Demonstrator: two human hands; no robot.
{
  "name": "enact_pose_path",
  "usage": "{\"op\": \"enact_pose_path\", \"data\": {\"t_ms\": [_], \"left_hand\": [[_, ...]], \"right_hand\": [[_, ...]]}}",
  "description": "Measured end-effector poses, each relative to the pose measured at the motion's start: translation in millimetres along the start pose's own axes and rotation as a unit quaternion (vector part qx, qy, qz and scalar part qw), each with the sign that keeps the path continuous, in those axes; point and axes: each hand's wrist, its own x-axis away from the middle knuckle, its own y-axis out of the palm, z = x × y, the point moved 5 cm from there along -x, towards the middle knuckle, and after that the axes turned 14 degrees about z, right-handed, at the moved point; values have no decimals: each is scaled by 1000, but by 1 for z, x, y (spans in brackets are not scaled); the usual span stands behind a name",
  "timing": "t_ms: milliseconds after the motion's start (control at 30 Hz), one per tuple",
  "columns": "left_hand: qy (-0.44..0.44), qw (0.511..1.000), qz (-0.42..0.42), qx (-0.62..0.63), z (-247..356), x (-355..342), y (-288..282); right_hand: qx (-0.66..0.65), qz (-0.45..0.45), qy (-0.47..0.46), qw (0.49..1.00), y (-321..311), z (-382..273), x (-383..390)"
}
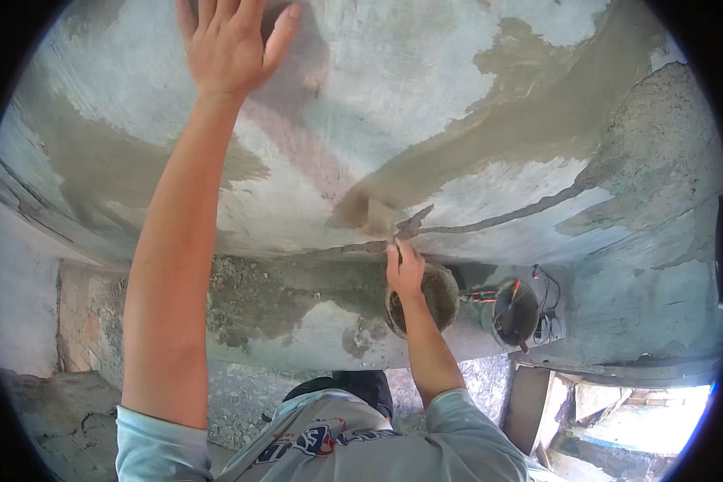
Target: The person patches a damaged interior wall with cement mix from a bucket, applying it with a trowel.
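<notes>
Right hand (407,269) grip closed on scraper (382,217); left hand (231,48) spread, empty, at wall (394,120). Best keep scraper low-angled, pressure even, strokes overlapping.

A building under repair is suggested by the patchy wall (410,80), which is streaked with damp-looking plaster (506,149). A bucket (393,312) and a second bucket (498,324) are set on the stained ledge (321,325) below, above a rough, crumbly-looking floor (241,394).

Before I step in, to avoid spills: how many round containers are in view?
2: the first container partly covered by the right forearm, the second container further right. Others may be hidden.
</notes>
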Motion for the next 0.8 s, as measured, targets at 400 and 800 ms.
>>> {"op": "enact_pose_path", "data": {"t_ms": [400,800], "left_hand": [[10,990,113,79,0,4,12],[-5,991,106,76,1,2,13]], "right_hand": [[61,20,-34,997,-36,1,-2],[54,40,-20,998,-64,-1,-63]]}}
